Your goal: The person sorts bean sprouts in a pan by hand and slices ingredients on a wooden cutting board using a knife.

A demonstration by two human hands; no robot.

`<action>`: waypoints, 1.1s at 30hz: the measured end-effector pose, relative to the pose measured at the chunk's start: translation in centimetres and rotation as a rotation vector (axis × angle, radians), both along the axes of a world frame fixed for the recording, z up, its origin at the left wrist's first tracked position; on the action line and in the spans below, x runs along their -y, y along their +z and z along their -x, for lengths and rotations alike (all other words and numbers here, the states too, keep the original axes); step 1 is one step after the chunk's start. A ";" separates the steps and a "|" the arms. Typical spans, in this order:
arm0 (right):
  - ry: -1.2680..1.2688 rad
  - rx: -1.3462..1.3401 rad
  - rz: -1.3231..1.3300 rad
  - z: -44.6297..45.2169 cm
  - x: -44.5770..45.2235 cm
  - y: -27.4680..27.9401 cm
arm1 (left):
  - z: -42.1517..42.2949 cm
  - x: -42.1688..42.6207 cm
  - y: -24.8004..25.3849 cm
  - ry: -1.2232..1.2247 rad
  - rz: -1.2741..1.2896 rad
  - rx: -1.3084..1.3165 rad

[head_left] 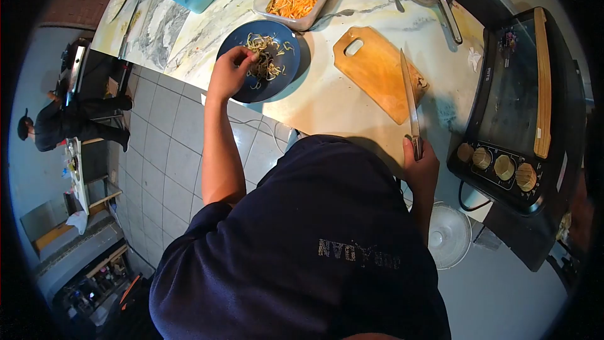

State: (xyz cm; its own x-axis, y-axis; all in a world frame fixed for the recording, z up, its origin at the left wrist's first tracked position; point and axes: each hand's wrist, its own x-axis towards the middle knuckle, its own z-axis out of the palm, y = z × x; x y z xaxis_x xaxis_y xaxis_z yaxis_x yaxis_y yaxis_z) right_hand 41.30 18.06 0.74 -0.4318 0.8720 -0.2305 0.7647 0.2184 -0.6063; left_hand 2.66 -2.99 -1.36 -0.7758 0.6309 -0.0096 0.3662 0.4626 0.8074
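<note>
Head view: your left hand (pixel 231 74) has its fingertips together at the thin pale strands (pixel 263 43) inside the round dark-blue bowl (pixel 287 70); whether it grips any, I cannot tell. Your right hand (pixel 420 165) grasps the long steel knife (pixel 409 97), its blade over the right side of the orange-brown wooden board (pixel 371 79). The bowl sits near the marbled desk's (pixel 318 91) near edge. Bare surface separates bowl from board, and knife from the black toaster oven (pixel 513 97).
</note>
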 end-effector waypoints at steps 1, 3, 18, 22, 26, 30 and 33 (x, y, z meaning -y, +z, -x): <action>0.000 -0.001 0.002 0.0 0.0 -0.1 | 0.1 0.1 0.3 0.000 0.002 -0.001; -0.002 -0.045 -0.007 -0.1 0.0 -0.2 | 0.4 0.3 0.7 0.061 0.003 0.112; 0.025 -0.034 0.040 -0.3 -0.3 -0.2 | 0.8 0.8 1.1 -0.011 -0.190 0.368; 0.009 -0.051 0.008 -0.4 -0.2 -0.4 | 0.9 0.7 1.0 -0.026 -0.141 0.343; -0.005 -0.075 0.008 -0.6 -0.1 -0.6 | 1.1 0.6 0.4 -0.028 -0.154 0.365; -0.012 -0.039 0.020 -0.6 -0.1 -0.5 | 1.0 0.4 0.4 0.013 -0.136 0.342; -0.019 -0.021 0.026 -0.4 -0.1 -0.5 | 1.0 0.2 0.3 0.035 -0.038 0.250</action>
